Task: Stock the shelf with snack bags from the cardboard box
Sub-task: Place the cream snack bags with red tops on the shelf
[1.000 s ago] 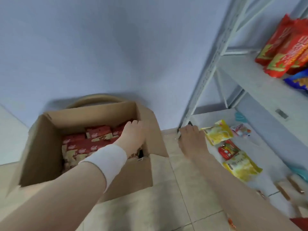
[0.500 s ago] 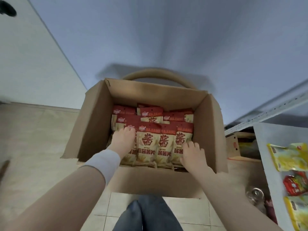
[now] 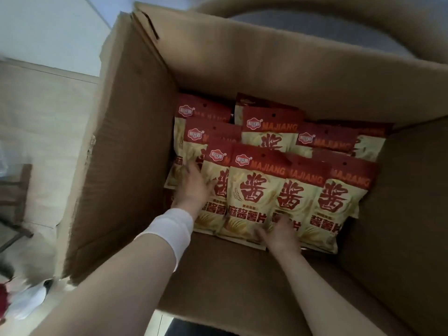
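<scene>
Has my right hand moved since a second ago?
Yes. The right hand went from outside the cardboard box into it, onto the snack bags.

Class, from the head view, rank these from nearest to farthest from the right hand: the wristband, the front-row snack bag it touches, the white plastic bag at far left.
1. The snack bag: in the front row, touching the right hand.
2. The wristband: on the left wrist, alongside.
3. The plastic bag: outside the box, far left.

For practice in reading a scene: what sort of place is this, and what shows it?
Probably a shop's stockroom: an open cardboard box packed with identical snack bags, on a tiled floor beside a plain wall.
</scene>
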`<state>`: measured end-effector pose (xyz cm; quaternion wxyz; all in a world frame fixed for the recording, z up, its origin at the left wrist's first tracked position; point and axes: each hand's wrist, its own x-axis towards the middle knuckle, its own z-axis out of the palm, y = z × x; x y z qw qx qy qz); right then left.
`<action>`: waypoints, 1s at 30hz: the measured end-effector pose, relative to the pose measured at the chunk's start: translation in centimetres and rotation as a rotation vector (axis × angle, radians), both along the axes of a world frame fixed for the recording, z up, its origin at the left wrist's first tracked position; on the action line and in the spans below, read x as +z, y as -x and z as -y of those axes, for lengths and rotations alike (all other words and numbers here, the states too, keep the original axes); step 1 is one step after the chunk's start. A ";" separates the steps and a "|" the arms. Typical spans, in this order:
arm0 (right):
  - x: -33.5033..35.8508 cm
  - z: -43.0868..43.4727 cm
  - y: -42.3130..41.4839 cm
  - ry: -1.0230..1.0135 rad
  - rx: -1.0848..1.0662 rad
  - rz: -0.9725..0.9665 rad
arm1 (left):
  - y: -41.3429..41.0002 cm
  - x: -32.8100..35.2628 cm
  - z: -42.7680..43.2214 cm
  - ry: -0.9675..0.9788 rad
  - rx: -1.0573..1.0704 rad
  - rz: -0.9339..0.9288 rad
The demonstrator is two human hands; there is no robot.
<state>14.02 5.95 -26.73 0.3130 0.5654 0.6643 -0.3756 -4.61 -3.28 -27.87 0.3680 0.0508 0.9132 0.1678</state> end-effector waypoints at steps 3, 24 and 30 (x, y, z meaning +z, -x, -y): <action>-1.4 1.0 1.2 -0.043 -0.258 0.029 | 0.6 -1.4 0.2 -0.011 0.036 -0.024; 3.4 -2.4 -0.3 0.244 -0.458 -0.319 | 1.9 3.6 2.2 -0.405 0.280 0.416; 11.1 -3.7 -2.9 0.148 -0.480 -0.492 | 1.2 12.2 0.7 -0.593 0.333 0.345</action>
